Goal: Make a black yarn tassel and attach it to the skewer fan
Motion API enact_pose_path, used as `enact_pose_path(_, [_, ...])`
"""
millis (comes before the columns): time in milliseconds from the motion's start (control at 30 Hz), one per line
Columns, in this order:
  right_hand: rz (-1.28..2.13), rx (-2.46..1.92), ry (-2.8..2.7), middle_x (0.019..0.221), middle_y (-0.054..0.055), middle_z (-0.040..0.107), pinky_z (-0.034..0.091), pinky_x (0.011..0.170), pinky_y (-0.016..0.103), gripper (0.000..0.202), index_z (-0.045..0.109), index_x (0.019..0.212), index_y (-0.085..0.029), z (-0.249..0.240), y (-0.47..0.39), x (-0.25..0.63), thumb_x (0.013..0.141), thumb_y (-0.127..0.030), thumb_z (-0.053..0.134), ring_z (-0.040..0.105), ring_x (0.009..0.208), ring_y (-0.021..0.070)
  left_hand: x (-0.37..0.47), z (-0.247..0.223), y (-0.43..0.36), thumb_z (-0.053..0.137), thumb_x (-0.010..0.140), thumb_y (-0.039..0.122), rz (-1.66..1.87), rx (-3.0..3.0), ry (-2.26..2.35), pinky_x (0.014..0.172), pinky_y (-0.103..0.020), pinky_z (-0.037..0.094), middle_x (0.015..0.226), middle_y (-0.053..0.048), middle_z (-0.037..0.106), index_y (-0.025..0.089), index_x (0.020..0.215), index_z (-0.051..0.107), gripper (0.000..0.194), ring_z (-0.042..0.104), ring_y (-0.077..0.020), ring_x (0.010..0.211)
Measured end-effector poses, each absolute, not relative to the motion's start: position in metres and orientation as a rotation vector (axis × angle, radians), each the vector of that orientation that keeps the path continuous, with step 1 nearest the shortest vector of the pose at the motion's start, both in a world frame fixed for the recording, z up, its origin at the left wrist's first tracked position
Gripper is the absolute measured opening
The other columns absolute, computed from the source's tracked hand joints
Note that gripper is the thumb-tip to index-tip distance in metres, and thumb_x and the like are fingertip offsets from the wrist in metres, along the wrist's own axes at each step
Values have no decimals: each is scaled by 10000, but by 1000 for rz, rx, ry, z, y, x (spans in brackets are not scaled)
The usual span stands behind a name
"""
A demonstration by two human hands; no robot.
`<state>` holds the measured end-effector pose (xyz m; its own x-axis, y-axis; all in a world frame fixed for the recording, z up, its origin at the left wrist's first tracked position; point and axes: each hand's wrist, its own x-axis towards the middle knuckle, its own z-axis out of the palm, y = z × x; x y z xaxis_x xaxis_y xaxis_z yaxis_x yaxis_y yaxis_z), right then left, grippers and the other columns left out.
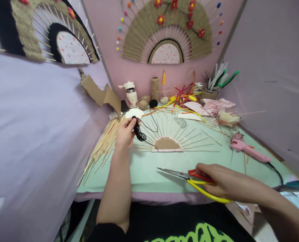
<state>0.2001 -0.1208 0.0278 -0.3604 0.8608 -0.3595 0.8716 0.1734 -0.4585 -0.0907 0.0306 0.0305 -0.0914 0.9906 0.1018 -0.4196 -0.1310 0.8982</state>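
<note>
My left hand (126, 131) pinches a looped bundle of black cord (139, 133) over the left side of the table. One strand runs from the bundle up toward a black ball of cord (153, 103); another trails down to the fan frame. That fan frame (167, 144) lies flat, a brown half-disc with a pink lower edge and thin sticks spreading out from it. In front of it, my right hand (212, 178) grips scissors (179, 173) with red and yellow handles. Their blades point left and look nearly closed, apart from the cord.
Loose sticks (101, 144) are heaped at the left. A pink glue gun (249, 149) with its cable lies at the right. A white bottle (131, 95), a twine spool (155, 88) and pink dotted fabric (215, 107) stand or lie at the back. A finished fan (136, 37) hangs above.
</note>
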Motion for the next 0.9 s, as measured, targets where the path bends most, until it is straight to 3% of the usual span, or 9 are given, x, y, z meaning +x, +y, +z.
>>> enact_pose_path(100, [-1468, 1789, 2351, 759, -3, 509, 352, 586, 251, 299, 533, 885, -207, 24, -123, 212, 839, -501, 559, 437, 661, 142, -91, 27, 23, 865, 553, 345, 1555, 921, 879, 574, -172, 468, 747, -3, 671, 162, 795, 708, 341, 597, -75, 655])
enact_pose_path(233, [-2196, 1687, 2326, 867, 10, 489, 399, 648, 261, 509, 521, 1061, -211, 22, -122, 192, 731, -558, 693, 444, 732, 141, -86, 21, 11, 880, 519, 309, 1603, 926, 890, 626, -192, 482, 751, -4, 682, 166, 771, 698, 342, 614, -88, 692])
enact_pose_path(400, [-2795, 1658, 1915, 764, -17, 440, 311, 537, 233, 424, 522, 941, -190, 17, -115, 138, 830, -594, 584, 354, 579, 75, -83, 15, -7, 849, 575, 302, 1634, 928, 909, 635, -198, 488, 754, 4, 681, 180, 795, 682, 302, 622, -92, 699])
enact_pose_path(533, [-2881, 1720, 1697, 694, -42, 424, 231, 467, 206, 458, 520, 891, -187, 17, -110, 115, 778, -614, 641, 319, 514, 49, -87, 9, -21, 822, 613, 269, 1699, 921, 968, 675, -201, 496, 755, 2, 688, 182, 816, 678, 263, 631, -94, 718])
enact_pose_path(900, [-2761, 1718, 1685, 656, -51, 438, 250, 445, 189, 442, 542, 882, -180, 18, -109, 108, 808, -610, 607, 346, 488, 41, -91, -11, -39, 753, 705, 231, 1748, 1091, 1123, 705, -234, 507, 770, -3, 701, 196, 807, 697, 122, 647, -125, 746])
